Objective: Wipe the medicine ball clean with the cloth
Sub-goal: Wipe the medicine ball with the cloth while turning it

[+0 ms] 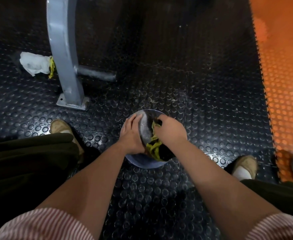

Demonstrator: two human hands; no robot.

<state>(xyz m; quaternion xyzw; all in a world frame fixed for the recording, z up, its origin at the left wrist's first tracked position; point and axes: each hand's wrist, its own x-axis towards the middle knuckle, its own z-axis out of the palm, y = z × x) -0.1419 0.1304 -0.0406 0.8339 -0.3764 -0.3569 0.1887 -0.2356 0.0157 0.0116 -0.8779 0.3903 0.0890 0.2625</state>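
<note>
Yellow-green limp cloth bunched in right grip against dusty dark round medicine ball, likely heavy, side-steadied by flat left grip.

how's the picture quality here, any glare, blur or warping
Head view: dim overall; glare spots on the studded black floor; the orange mat is washed out and soft toward the top; the grey post bows, possibly from lens distortion; medicine ball, cloth, left hand and right hand look fairly sharp at centre.
</note>
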